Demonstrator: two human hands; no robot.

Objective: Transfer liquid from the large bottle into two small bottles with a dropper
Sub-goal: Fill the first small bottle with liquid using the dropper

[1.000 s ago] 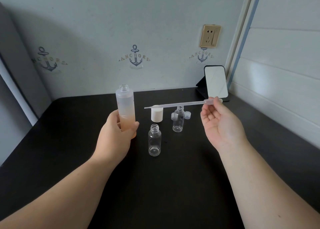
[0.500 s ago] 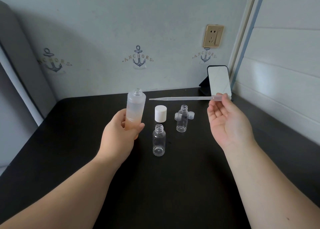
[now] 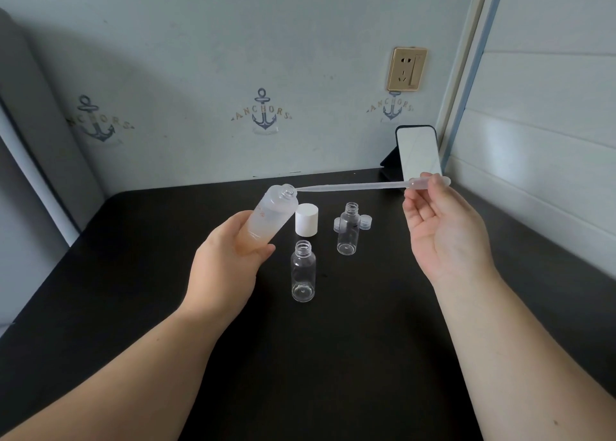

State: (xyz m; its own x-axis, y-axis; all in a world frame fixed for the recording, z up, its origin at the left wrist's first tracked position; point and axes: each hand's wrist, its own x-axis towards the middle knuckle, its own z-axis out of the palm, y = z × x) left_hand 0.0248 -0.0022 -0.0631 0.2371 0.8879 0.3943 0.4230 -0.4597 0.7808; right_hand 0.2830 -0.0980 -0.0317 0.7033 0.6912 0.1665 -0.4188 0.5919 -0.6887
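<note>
Since half a second ago the large bottle has tipped further toward the right hand, and the dropper tip now sits at its open mouth. Left hand is wrapped closed around the bottle's lower half; right hand pinches the dropper bulb, other fingers loosely spread. Two small bottles stand uncapped on the surface between the hands, empty by the look.

Risk: tilt lets liquid run out the neck; long, bendy tip may miss.

Wall decals read "ANCHORS". Bottle print illegible.
</note>
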